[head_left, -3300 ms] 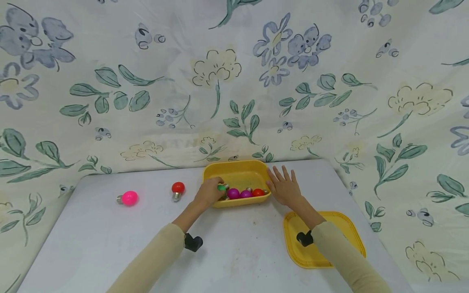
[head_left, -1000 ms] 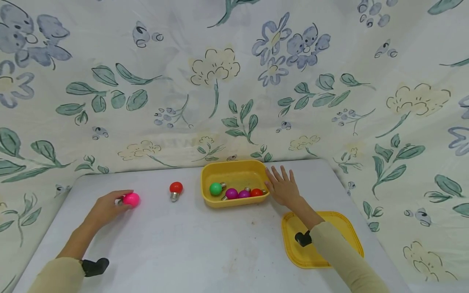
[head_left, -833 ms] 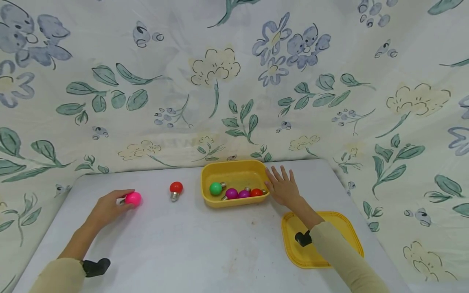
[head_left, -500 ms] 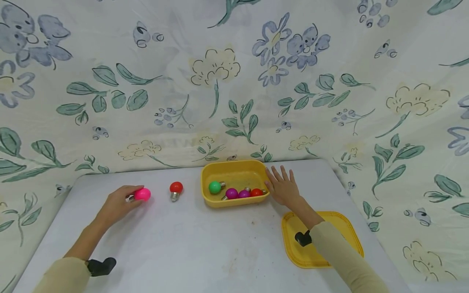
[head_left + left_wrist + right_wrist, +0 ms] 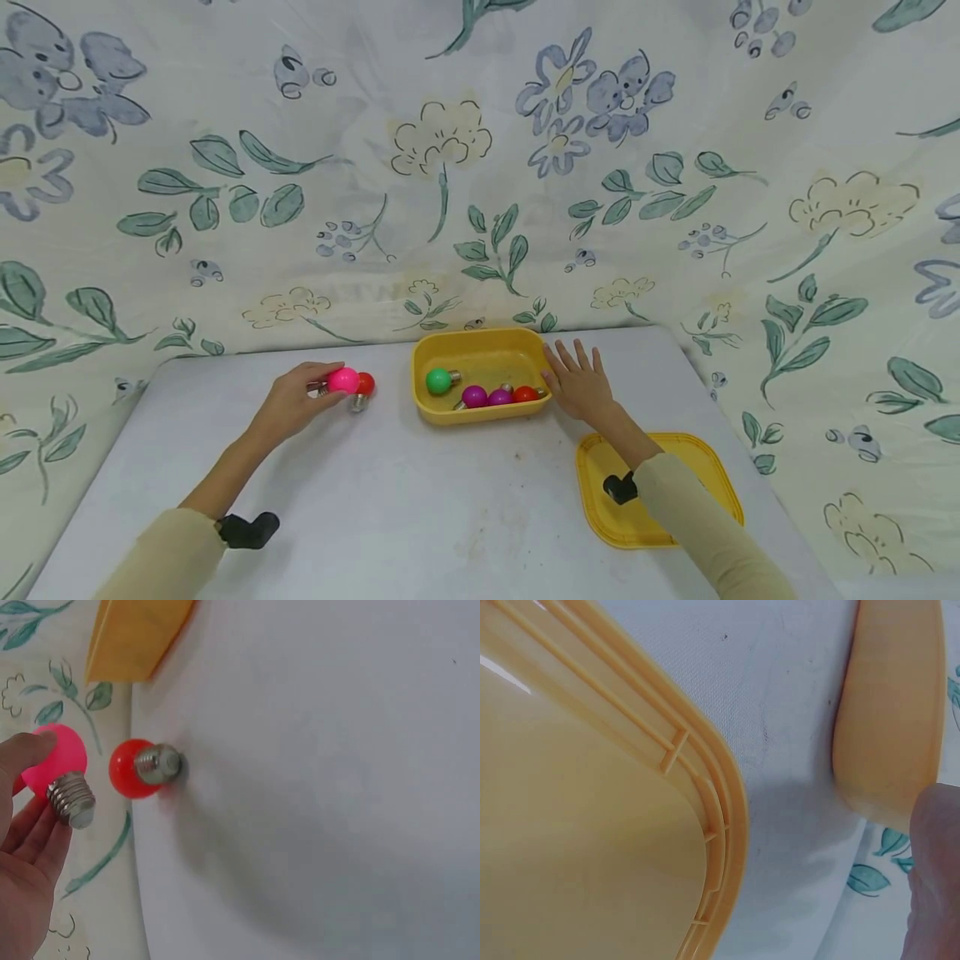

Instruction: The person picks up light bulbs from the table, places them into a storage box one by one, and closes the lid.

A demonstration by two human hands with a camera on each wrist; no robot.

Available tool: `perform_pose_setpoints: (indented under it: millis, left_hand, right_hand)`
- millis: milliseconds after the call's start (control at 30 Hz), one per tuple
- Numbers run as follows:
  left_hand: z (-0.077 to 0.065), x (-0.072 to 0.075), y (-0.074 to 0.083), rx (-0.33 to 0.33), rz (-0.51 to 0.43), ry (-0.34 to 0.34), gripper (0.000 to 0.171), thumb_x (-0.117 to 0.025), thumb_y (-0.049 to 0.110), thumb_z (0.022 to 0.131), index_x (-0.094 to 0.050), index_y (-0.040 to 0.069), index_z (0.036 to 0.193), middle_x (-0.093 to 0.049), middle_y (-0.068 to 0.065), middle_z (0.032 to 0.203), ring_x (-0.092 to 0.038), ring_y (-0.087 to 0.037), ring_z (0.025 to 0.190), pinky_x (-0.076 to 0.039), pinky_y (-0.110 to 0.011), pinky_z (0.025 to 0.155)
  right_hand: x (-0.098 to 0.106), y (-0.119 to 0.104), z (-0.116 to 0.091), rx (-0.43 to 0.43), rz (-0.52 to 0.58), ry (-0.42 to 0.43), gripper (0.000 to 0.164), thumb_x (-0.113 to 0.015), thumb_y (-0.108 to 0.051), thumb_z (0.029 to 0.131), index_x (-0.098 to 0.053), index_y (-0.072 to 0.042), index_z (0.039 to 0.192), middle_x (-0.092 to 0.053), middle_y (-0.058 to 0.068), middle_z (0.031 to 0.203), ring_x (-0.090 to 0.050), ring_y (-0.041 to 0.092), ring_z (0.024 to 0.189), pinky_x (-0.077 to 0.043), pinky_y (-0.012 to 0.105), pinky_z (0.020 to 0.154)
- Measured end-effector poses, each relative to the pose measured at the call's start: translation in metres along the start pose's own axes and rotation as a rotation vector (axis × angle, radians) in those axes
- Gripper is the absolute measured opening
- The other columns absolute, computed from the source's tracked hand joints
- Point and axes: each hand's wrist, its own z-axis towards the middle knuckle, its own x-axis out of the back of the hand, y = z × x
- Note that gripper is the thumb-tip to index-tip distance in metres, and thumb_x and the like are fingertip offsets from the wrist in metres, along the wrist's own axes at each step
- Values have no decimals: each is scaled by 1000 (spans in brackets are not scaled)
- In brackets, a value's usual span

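Between thumb and fingers, my left hand [image 5: 294, 403] pinches a pink light bulb [image 5: 343, 381] by its round globe. In the left wrist view the metal screw base of this pink bulb [image 5: 58, 761] points down and right, and the bulb is held above the table. Just behind it in the head view, a red bulb [image 5: 366, 384] lies on the table, partly covered. A yellow bin [image 5: 450, 414] holds a green bulb [image 5: 438, 381], two purple bulbs [image 5: 474, 396] and another red bulb [image 5: 524, 395]. My right hand [image 5: 581, 385] rests with fingers spread at the bin's right end.
A flat yellow lid [image 5: 600, 521] lies under the right forearm; its ridged rim [image 5: 731, 825] fills much of the right wrist view. The white table [image 5: 420, 508] ends at the back against a flower-patterned cloth [image 5: 360, 150].
My left hand released the green bulb in the bin, went left to the pink bulb, picked it up and carried it right to the red bulb. The right hand stays put.
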Motion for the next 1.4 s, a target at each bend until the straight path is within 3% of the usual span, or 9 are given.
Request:
perform_pose_setpoints:
  millis: [400, 667, 900, 1200, 1400]
  left_hand:
    - [27, -33, 35, -38, -27, -28, 50, -76, 8, 88, -59, -7, 132, -61, -25, 123, -57, -41, 113, -52, -52, 93]
    - [46, -61, 57, -96, -120, -60, 48, -77, 9, 88, -62, -6, 130, -63, -23, 120, -59, -38, 112, -53, -49, 93]
    - [60, -80, 78, -80, -123, -106, 48, -76, 15, 90, -61, -3, 132, -63, -20, 120, -58, -36, 113, -55, -44, 92]
    - [81, -106, 96, -87, -140, -106, 45, -76, 16, 90, -64, -3, 129, -65, -17, 120, -60, -33, 110, -54, -43, 94]
    - [90, -122, 107, -96, -126, -134, 44, -75, 18, 91, -64, 0, 130, -66, -13, 115, -57, -28, 104, -55, -38, 88]
  right_hand:
    - [0, 0, -2, -7, 30, -4, 61, -28, -44, 109, -12, -17, 162, -13, 11, 165, -1, 39, 150, 4, 58, 118]
    - [1, 1, -2, -4, 21, 1, 61, -28, -44, 109, -13, -17, 162, -13, 11, 165, -4, 40, 150, 2, 59, 118]
    - [0, 1, -1, -5, 16, 1, 62, -26, -45, 109, -12, -17, 162, -13, 11, 165, -3, 40, 150, 0, 59, 118]
    - [6, -1, -3, -3, 5, -2, 61, -27, -45, 109, -13, -17, 161, -14, 10, 165, -6, 40, 150, -3, 59, 118]
    - [5, -1, -1, -4, 9, -11, 61, -26, -46, 109, -12, -17, 162, -13, 9, 165, -5, 40, 150, -1, 59, 118]
